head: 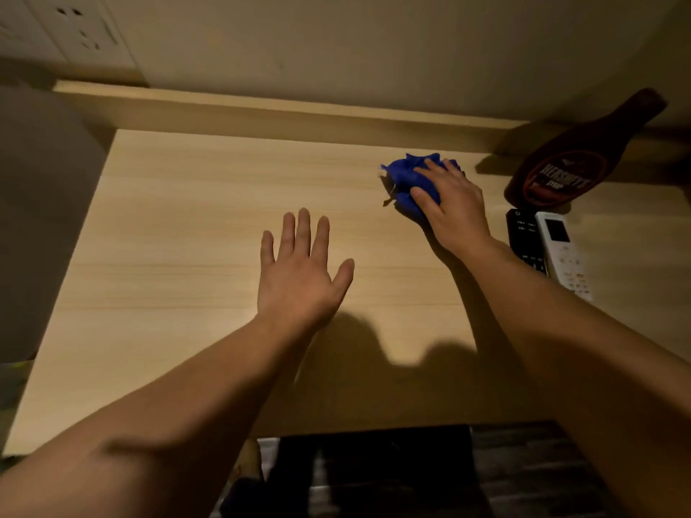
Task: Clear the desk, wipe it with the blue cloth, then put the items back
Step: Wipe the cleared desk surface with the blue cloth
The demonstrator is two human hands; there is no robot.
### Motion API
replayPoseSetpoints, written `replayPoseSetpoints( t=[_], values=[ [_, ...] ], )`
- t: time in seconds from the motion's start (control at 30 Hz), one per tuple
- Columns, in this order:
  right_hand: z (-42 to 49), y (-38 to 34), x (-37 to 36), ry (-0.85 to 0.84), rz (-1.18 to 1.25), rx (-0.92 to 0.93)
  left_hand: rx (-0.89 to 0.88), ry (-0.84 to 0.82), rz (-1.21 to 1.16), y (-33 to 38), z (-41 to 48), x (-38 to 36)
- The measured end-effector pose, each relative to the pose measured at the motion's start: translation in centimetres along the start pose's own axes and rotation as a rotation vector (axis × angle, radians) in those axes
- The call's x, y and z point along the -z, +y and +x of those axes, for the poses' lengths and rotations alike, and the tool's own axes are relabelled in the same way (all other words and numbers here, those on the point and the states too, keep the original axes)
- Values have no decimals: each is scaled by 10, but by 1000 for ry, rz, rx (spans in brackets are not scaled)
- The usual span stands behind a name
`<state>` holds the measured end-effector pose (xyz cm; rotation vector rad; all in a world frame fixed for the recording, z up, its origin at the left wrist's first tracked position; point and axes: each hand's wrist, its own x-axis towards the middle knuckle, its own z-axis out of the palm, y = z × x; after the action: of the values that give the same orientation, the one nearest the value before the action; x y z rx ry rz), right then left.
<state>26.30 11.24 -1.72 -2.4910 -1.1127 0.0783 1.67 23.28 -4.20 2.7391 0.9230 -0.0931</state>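
Dim, warm yellowish light. Brightest patch on the surface (209, 203) at centre-left; corners fall off dark. Light comes from above and behind the person: dark head-shaped shadow on the near edge, arm shadows run alongside both forearms. Syrup bottle (561, 162) throws a shadow toward the back wall. Wide-angle bending at the edges. Wall sockets (80, 31) soft, smeared. Overall slightly blurry, noisy.

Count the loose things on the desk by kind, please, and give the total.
Blue cloth, under the right hand: 1
Syrup bottle: 1
Remote controls: 2, one black, one white
Total: 4
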Motion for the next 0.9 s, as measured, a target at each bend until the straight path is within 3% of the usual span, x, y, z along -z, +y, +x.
replayPoseSetpoints(
  t=[0.43,0.9],
  values=[
    [43,28,-7,-298,-222,-90,13,-37,39,1,3,2],
    [-42,27,2,-300,-284,-110,12,3,-1,3,-1,1]
  ],
)
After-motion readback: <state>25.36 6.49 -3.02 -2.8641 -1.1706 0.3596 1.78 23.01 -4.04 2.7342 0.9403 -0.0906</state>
